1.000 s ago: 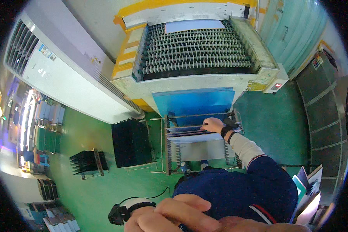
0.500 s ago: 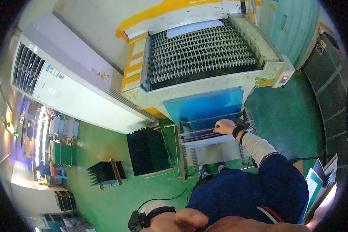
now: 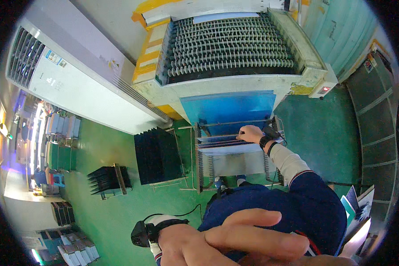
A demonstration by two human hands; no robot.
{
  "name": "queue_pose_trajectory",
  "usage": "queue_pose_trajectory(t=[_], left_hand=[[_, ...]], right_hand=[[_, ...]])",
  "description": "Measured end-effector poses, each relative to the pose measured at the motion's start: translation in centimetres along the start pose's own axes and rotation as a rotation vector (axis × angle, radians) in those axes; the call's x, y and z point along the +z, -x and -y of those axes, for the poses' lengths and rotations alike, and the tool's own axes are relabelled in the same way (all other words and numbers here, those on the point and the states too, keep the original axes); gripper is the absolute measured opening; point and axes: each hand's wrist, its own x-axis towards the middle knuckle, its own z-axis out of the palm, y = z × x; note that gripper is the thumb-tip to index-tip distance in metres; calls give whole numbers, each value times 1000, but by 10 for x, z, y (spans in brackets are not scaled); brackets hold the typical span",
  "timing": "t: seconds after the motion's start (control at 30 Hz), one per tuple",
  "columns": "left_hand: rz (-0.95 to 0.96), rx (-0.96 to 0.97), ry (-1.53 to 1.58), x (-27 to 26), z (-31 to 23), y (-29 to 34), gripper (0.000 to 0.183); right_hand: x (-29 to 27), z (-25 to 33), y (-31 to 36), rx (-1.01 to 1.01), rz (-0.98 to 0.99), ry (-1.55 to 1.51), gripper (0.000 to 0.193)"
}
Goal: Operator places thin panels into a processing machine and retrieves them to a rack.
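Note:
My right hand [image 3: 252, 134] is closed in a pinch at the top edge of a thin panel [image 3: 226, 142] in a metal rack [image 3: 197, 166]. A black band and a small black device sit at that wrist. Several panels stand in the rack, with a pale grey sheet [image 3: 237, 164] on the side nearest me. Behind them a large blue sheet [image 3: 228, 108] leans against the machine. My left hand [image 3: 244, 235] is raised close to the camera, its fingers stretched and apart, holding nothing visible. A black device with a cable [image 3: 142, 232] is on the left wrist.
Beyond the rack stands a machine with rows of white rollers [image 3: 230, 48] and a pale sheet [image 3: 226, 17] at its far end. A tall white air conditioner [image 3: 75, 93], black panel racks [image 3: 157, 155], and a dark partition [image 3: 379, 128] flank the green floor [image 3: 317, 133].
My left hand has come further into view, its fingers now stretched to the right. My right hand stays at the panel edge. The whole view has shifted slightly.

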Motion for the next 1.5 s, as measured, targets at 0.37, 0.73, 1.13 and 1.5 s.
queue_pose_trajectory(t=[0.37, 0.73, 1.13, 1.5], left_hand=[[210, -108, -134, -21, -8, -4, 22], [283, -126, -145, -30, -12, -10, 20], [335, -92, -54, -39, -12, -18, 14], [167, -86, -142, -25, -1, -28, 15]], right_hand=[[8, -5, -2, -39, -36, 16, 26], [-54, 33, 18, -351, -242, 292, 18], [-222, 35, 62, -39, -611, -802, 26], [-189, -50, -93, -270, -437, -1428, 17]])
